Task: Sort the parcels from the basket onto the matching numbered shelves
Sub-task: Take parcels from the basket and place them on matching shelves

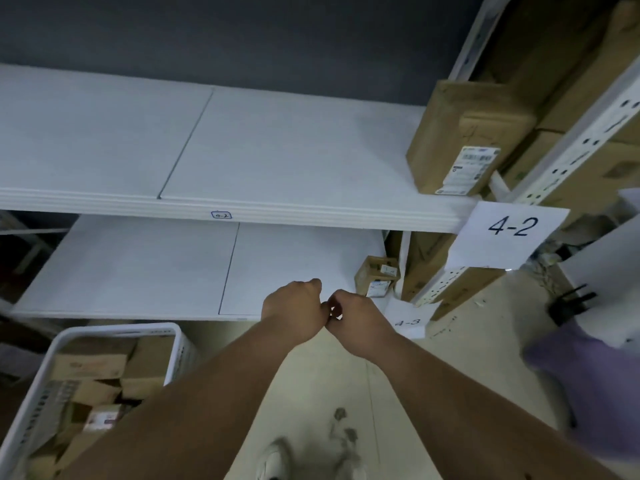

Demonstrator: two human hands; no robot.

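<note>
From the head view I look down past both forearms at a white shelving unit. My left hand (294, 306) and right hand (356, 315) meet in front of the lower shelf (138, 268), knuckles touching, fingers curled in on both. I cannot tell whether anything small sits between the fingertips; no parcel shows in either hand.

The parcels still to be sorted lie in the white basket (114, 329) at lower left, on the floor just below the lower shelf's front edge. It holds a jumble of brown cardboard boxes (90, 365), some with printed labels facing up.

The upper shelf (277, 150) carries a small tag reading 4-2 on its front lip and a larger paper sign 4-2 (509, 239) hanging at its right end. One big brown carton (464, 136) stands at the right end of that shelf, its shipping label facing me. On the lower shelf a small box (375, 275) sits at the far right, close to my right hand but apart from it. A paper sign 4-3 (408, 320) hangs just beyond my right wrist. More cartons fill the neighbouring rack on the right, behind a perforated white upright (585, 143). A shoe (273, 460) shows on the pale floor at the bottom.
</note>
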